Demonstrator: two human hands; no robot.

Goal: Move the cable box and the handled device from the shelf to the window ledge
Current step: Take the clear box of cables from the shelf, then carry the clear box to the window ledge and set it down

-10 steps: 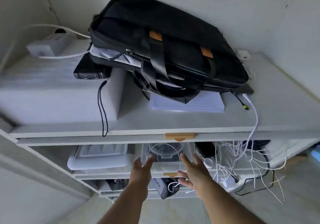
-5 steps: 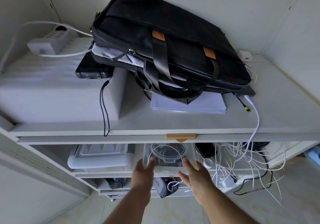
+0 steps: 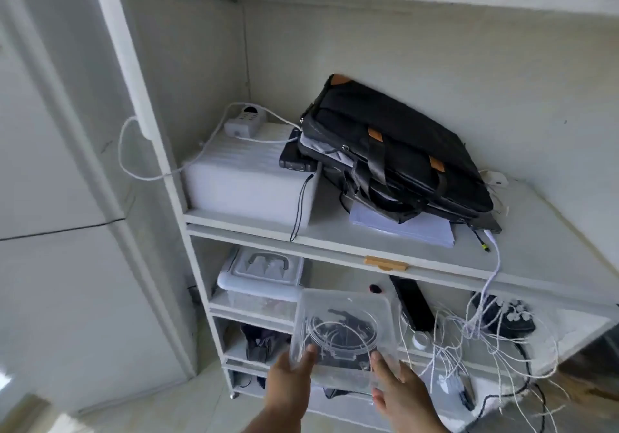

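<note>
A clear plastic cable box (image 3: 345, 332) with dark cables inside is held out in front of the shelf unit, clear of its shelf. My left hand (image 3: 289, 385) grips its lower left corner and my right hand (image 3: 400, 392) grips its lower right edge. A white device with a grey handle on top (image 3: 264, 273) rests on the second shelf (image 3: 248, 305), just left of the box.
A black laptop bag (image 3: 395, 151), papers (image 3: 402, 228), a white foam block (image 3: 248, 181) and a power strip (image 3: 244, 124) lie on the upper shelf. White cables (image 3: 475, 335) dangle at the right over a black remote (image 3: 413, 302). A white wall panel (image 3: 67, 198) stands left.
Both hands closed on the cable box and drew it out of the shelf toward me. The camera pulled back and tilted, so more of the shelf unit shows.
</note>
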